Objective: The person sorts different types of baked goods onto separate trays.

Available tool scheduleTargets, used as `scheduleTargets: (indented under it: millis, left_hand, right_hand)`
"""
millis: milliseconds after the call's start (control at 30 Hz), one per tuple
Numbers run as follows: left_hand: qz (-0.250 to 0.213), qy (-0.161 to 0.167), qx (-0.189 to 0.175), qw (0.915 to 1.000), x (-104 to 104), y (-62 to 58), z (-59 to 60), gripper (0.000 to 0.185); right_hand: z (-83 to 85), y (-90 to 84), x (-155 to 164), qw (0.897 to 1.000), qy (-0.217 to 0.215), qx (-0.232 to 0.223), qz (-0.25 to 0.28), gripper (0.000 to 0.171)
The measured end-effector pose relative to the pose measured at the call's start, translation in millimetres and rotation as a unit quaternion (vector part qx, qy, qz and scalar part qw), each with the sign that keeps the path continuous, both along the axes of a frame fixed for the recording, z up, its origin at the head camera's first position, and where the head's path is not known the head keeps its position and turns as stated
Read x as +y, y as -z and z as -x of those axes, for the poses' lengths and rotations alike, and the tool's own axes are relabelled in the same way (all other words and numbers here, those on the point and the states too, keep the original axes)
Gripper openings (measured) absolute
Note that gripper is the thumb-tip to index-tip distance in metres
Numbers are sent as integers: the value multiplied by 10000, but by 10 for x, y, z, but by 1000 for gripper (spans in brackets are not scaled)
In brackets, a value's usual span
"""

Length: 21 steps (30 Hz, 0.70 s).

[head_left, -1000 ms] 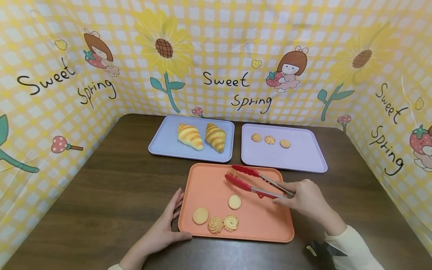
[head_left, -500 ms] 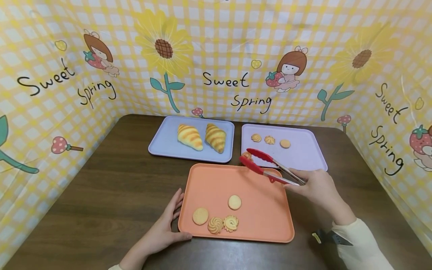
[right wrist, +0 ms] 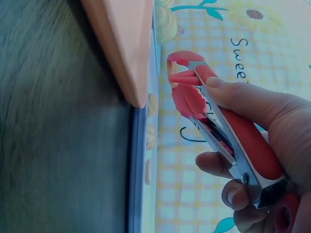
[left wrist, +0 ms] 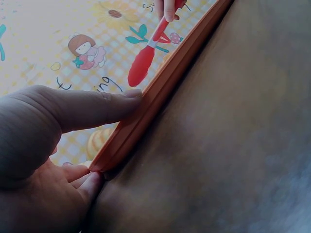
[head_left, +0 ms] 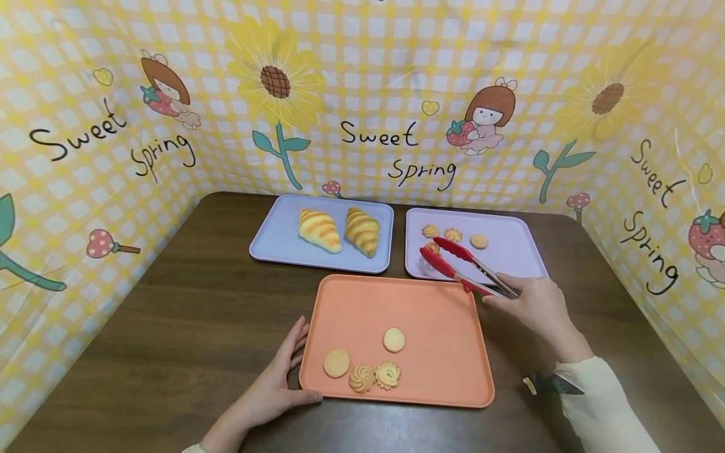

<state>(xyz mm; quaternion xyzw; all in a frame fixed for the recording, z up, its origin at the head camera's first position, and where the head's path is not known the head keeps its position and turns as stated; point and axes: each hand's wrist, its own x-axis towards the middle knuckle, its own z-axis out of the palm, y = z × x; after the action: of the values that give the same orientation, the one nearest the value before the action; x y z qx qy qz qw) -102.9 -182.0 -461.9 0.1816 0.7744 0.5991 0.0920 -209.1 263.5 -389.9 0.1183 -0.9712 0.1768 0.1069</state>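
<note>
My right hand (head_left: 537,306) grips red-tipped metal tongs (head_left: 453,259) by their handles, as the right wrist view also shows (right wrist: 252,145). The tips pinch a small swirl cookie (head_left: 432,248) just above the near left part of the lilac tray (head_left: 510,264). Three cookies (head_left: 452,234) lie in a row at the back of that tray. My left hand (head_left: 280,374) rests against the near left corner of the orange tray (head_left: 442,352), fingers straight along its side and thumb (left wrist: 82,109) on the rim. Several cookies (head_left: 362,376) sit on the orange tray.
A pale blue tray (head_left: 272,239) at the back left carries two striped croissants (head_left: 340,230). All three trays stand on a dark wooden table (head_left: 170,314). A yellow checked printed screen (head_left: 362,94) walls in the back and both sides.
My right hand has carried the tongs and the pinched cookie from over the orange tray's far edge back and right, to over the lilac tray. The left hand has not moved.
</note>
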Motion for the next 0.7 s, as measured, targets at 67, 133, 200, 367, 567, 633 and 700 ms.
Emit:
scheduleTargets:
  millis: [67,133,200,367,567,633,700]
  left_hand:
    - [-5,-3,19,10000,-2,2,0,122]
    - [-4,-9,33,10000,-3,4,0,122]
    - [9,-11,43,10000,-3,6,-1,122]
    - [19,-6,42,10000,-1,5,-3,121]
    - [7,5,66,10000,-3,8,1,121]
    - [1,3,70,10000,-2,10,2,122]
    - [-20,2,66,10000,0,12,1,122]
  right_hand:
    - [26,12,7,10000,37,-19,-48,61]
    - [48,25,12,9999,74,-52,-92,62]
    - [72,41,15,9998,100,-120,-133,63]
    - [126,76,13,9995,103,-210,-217,63]
    - [168,110,-1,9986,129,-429,-272,65]
    - [179,124,2,9985,127,-456,-275,65]
    - [187,135,10,9983,136,-500,-266,65]
